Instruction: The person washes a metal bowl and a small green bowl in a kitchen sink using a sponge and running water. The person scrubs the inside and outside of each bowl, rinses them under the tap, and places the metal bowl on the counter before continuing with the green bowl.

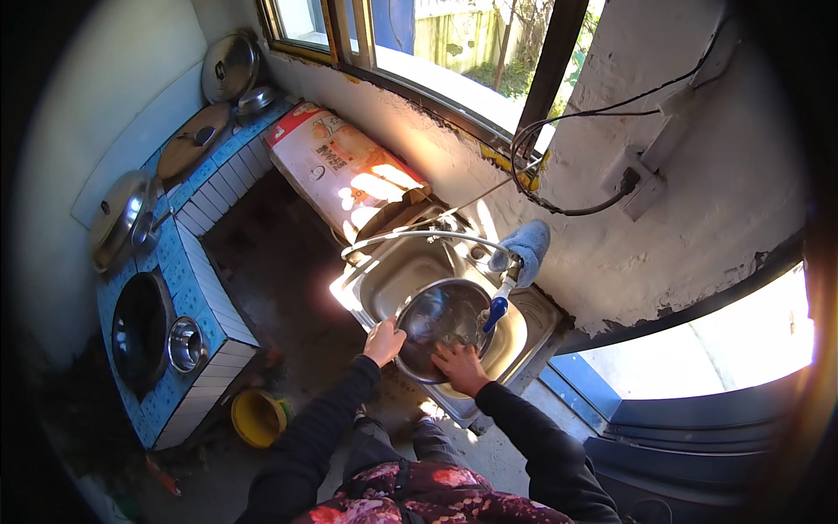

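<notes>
A round stainless steel basin (422,318) sits tilted over the steel sink (399,272). My left hand (385,342) grips the basin's rim on its left side. Inside the basin, my right hand (462,368) rests with spread fingers against the near inner wall, partly past the rim. A tap with a blue lever (497,311) hangs over the basin's right side, and a blue cloth (527,249) is wrapped around its upper part. The basin's inside looks wet; I cannot tell how much water it holds.
A printed cardboard box (347,170) lies beyond the sink under the window. On the left, a blue-tiled stove counter (190,268) bears a wok (139,334), lids and a steel bowl (186,344). A yellow bucket (258,419) stands on the floor. Cables (589,209) hang on the wall.
</notes>
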Available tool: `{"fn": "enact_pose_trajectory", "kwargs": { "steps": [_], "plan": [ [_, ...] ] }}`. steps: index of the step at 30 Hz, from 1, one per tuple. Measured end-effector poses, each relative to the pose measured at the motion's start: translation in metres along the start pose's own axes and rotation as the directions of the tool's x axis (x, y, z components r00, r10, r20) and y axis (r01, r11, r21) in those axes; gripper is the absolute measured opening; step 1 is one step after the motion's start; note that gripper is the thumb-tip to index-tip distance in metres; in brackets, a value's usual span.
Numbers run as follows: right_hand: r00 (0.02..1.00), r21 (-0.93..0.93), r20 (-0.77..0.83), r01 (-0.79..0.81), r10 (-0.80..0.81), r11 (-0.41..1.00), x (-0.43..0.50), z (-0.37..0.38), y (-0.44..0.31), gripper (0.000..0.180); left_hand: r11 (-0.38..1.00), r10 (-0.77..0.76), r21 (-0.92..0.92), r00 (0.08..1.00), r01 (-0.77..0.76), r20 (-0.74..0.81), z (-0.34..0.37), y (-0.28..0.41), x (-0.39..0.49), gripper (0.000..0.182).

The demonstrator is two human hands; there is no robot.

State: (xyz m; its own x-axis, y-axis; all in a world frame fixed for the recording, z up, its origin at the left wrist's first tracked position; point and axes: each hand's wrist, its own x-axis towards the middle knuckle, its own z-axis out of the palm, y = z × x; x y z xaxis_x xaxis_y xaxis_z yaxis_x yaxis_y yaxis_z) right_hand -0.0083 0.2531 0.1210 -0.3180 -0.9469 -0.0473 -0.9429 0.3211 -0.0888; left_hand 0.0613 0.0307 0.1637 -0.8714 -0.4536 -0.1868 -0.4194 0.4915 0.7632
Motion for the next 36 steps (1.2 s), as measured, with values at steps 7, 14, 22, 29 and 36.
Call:
{"fn": "enact_pose_trajectory", "kwargs": {
  "steps": [7, 14, 22, 29, 36],
  "plan": [
    [0.963, -0.062, -0.264, 0.041, -0.056, 0.997, 0.003, 0.005, 0.005, 0.037, 0.967, -0.087, 0.226, 0.988, 0.114, -0.126, -0.014, 0.047, 0.026, 0.044],
    [0.915, 0.269, -0.366, -0.071, 0.170, 0.960, 0.030, 0.008, -0.053, 0.036, 0.775, -0.406, -0.609, 0.872, 0.170, -0.274, 0.097, -0.039, -0.044, 0.030],
    [0.930, -0.141, -0.320, 0.144, -0.182, 0.980, 0.011, 0.008, 0.017, 0.028, 0.898, -0.298, -0.240, 0.911, 0.369, 0.285, -0.022, -0.011, -0.002, 0.020],
    [0.903, 0.063, -0.422, -0.054, 0.076, 0.997, 0.039, 0.015, -0.039, 0.028, 0.437, -0.505, -0.888, 0.856, 0.144, -0.110, 0.097, -0.032, -0.042, 0.017],
    [0.986, -0.011, -0.123, 0.111, -0.112, 0.994, 0.018, 0.021, -0.001, 0.028, 0.725, -0.418, -0.627, 0.906, 0.285, -0.071, 0.050, -0.068, -0.039, 0.015]
  ]
}}
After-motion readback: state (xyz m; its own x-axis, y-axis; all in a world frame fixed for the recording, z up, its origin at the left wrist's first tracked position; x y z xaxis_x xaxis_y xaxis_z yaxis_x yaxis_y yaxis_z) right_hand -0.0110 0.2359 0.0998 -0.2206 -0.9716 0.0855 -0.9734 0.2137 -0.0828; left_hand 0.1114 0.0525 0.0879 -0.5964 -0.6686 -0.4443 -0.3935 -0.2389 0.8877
